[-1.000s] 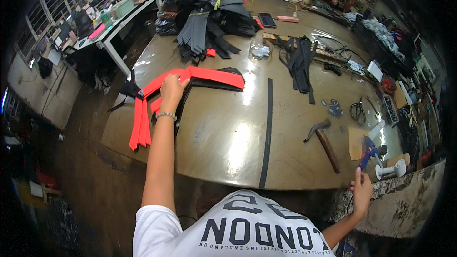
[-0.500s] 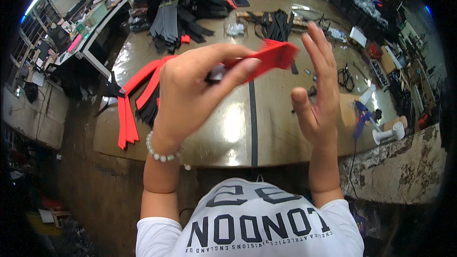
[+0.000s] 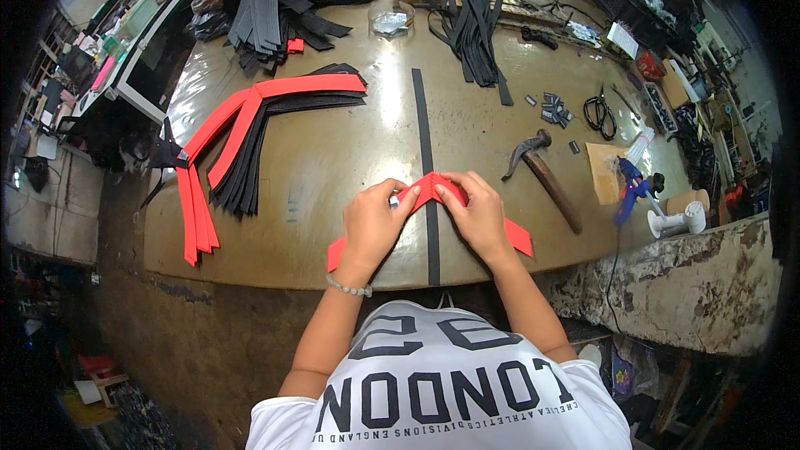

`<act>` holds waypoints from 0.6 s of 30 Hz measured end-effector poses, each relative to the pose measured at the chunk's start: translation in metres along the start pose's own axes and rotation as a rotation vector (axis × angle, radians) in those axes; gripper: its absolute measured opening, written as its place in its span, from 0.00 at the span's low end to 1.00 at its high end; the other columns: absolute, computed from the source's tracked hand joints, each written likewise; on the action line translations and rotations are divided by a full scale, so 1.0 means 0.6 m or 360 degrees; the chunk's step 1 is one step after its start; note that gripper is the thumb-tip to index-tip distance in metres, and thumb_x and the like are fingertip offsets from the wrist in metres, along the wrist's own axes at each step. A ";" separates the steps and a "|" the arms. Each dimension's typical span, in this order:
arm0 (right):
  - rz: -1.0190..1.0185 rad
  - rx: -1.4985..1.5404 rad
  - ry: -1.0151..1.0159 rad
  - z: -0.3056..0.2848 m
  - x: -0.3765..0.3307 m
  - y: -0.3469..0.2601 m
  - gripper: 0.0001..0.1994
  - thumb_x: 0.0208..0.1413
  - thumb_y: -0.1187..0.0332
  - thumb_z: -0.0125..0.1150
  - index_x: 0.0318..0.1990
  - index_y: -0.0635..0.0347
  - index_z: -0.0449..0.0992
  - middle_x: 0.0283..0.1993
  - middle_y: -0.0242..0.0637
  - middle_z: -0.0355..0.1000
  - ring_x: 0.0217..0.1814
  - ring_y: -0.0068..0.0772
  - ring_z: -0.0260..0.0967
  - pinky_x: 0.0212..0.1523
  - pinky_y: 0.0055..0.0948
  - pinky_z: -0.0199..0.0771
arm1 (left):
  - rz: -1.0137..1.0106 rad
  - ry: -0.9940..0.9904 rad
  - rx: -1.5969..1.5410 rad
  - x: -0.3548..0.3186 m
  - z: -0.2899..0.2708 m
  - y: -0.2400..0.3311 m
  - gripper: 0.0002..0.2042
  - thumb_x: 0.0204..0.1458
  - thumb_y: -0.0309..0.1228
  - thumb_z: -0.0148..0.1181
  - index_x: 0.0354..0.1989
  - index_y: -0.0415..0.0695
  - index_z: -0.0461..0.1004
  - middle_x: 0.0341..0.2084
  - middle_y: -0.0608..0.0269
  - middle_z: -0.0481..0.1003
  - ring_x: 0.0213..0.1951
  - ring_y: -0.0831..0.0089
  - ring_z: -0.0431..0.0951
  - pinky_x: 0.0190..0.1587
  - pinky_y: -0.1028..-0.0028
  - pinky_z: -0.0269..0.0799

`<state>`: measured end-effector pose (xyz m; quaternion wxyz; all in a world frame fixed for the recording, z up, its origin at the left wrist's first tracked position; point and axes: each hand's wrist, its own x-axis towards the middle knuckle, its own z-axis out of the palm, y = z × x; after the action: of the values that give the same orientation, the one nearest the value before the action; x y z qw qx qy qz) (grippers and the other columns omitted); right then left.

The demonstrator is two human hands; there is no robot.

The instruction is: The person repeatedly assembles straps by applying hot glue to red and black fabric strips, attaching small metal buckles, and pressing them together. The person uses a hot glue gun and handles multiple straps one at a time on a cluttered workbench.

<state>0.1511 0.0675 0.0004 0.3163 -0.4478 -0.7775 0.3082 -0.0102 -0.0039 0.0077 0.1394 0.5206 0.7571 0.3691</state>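
Observation:
Both my hands pinch a red strap [image 3: 430,187] close to the table's near edge. It is bent to a peak in the middle, and its ends show beyond each wrist. My left hand [image 3: 375,215] grips the left side of the peak, with something small and whitish showing by its fingers. On the other side, my right hand [image 3: 478,210] holds the strap between thumb and fingers. Beneath the peak a long black strip [image 3: 423,133] runs front to back on the table. A hammer [image 3: 546,175] with a wooden handle lies right of my right hand.
Red straps [image 3: 242,108] lie over a fan of black straps [image 3: 242,171] at left. Heaped black straps [image 3: 283,8] and a black bundle [image 3: 475,37] are farther back. To the right are small dark pieces [image 3: 554,110], scissors [image 3: 599,112], a blue glue gun [image 3: 633,186] and a white spool [image 3: 679,220].
My hands have come down toward the table and closer together. My right hand, spread and apart before, now grips the red strap too. The view has shifted, showing the hammer.

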 end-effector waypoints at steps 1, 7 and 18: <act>-0.0011 -0.0027 0.0010 0.001 -0.002 0.002 0.12 0.55 0.63 0.64 0.42 0.60 0.80 0.40 0.42 0.76 0.42 0.46 0.75 0.42 0.37 0.74 | 0.0002 0.0008 0.0007 0.000 0.003 -0.003 0.15 0.49 0.44 0.66 0.29 0.43 0.82 0.19 0.52 0.77 0.22 0.59 0.78 0.27 0.67 0.71; -0.0070 -0.0145 0.0035 0.006 -0.005 -0.003 0.11 0.56 0.63 0.63 0.42 0.57 0.79 0.39 0.40 0.74 0.41 0.45 0.74 0.41 0.39 0.74 | 0.0004 -0.0024 0.0106 -0.002 0.005 -0.003 0.13 0.50 0.43 0.65 0.30 0.44 0.80 0.25 0.56 0.78 0.27 0.58 0.79 0.29 0.63 0.73; -0.0493 -0.0966 -0.0041 -0.003 -0.019 -0.014 0.12 0.55 0.68 0.59 0.47 0.51 0.78 0.56 0.36 0.68 0.59 0.45 0.62 0.58 0.45 0.59 | 0.0383 -0.0145 0.0192 -0.009 0.017 0.004 0.08 0.53 0.32 0.63 0.40 0.57 0.81 0.32 0.65 0.72 0.28 0.65 0.77 0.30 0.65 0.73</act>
<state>0.1527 0.0542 0.0052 0.2019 -0.3941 -0.8964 0.0168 -0.0001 -0.0043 0.0018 0.0968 0.6314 0.7028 0.3130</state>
